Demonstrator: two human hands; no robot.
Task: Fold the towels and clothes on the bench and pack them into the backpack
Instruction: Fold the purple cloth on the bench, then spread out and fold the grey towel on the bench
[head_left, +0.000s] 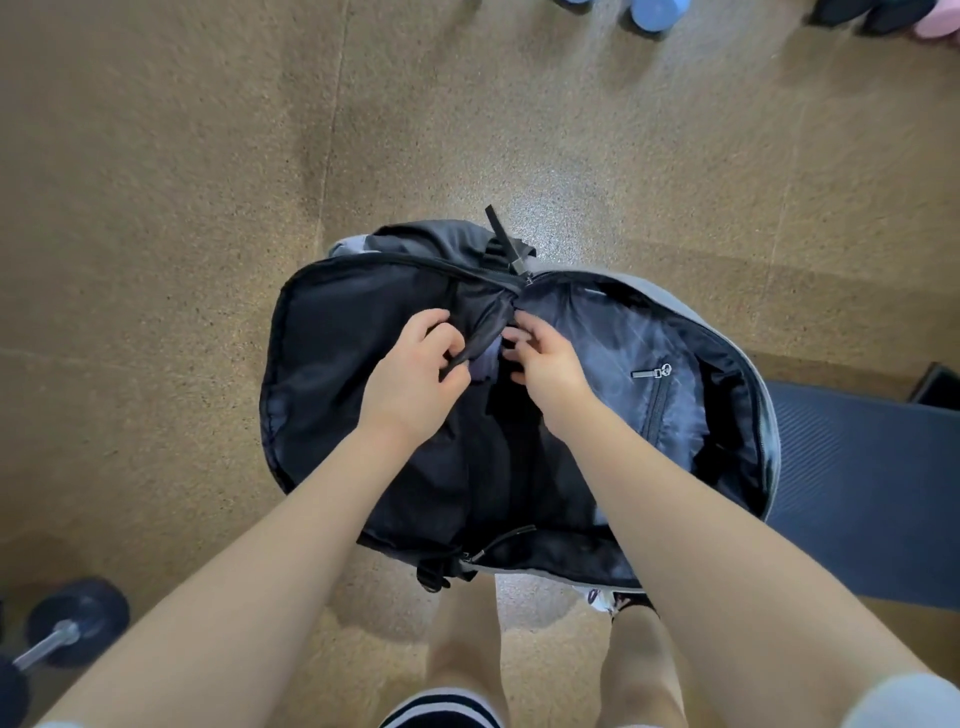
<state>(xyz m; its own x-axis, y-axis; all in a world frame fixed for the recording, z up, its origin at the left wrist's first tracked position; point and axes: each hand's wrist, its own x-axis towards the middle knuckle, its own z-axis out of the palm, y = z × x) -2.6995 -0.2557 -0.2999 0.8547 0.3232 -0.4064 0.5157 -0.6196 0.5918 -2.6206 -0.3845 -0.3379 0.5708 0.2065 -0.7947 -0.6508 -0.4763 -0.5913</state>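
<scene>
— So, where's the backpack (332, 364)?
— Down on the tan floor (156, 208), just past two bare legs (467, 649). Zipped wide open, black lining showing.
— And the left hand (415, 374)?
— Inside the opening. Curled tight round a fold of black cloth (485, 325), pulling it up near the top zip.
— The right hand (545, 358)?
— Close beside it, nearly touching. Fingers bent, reaching into the dark middle. Can't tell if holding anything.
— Anything else inside?
— A small zip pocket (660, 395) on the right wall, shut.
— Around it?
— A dark mat (872, 467) to the right, touching the bag's edge. A dumbbell (57, 639) at bottom left. Blue and pink shapes (649, 13) far off at the top, blurry.
</scene>
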